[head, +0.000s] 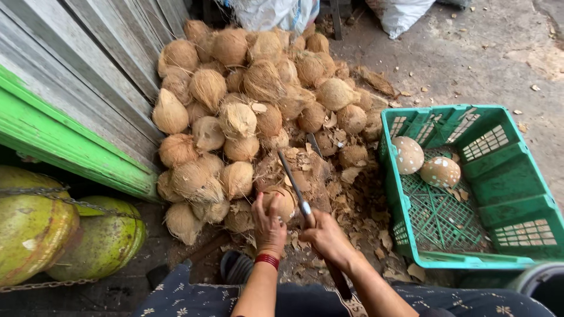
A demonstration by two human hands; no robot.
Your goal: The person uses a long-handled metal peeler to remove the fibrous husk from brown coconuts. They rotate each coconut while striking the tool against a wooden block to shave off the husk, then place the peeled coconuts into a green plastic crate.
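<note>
My left hand (268, 222), with a red band at the wrist, grips a brown husked coconut (282, 201) on a chopping block at the foot of the pile. My right hand (325, 236) is closed on the handle of a long dark knife (292, 174), whose blade slants up and left over the coconut. Behind lies a big heap of fibrous brown coconuts (247, 88). To the right stands a green plastic crate (505, 188) holding two peeled, pale speckled coconuts (407, 154) (440, 171).
Husk scraps (358, 205) litter the ground between pile and crate. A green-edged wooden wall (64, 135) runs along the left. Large green coconuts (100, 240) bound by a chain sit at lower left. White sacks (399, 14) lie at the back on the concrete floor.
</note>
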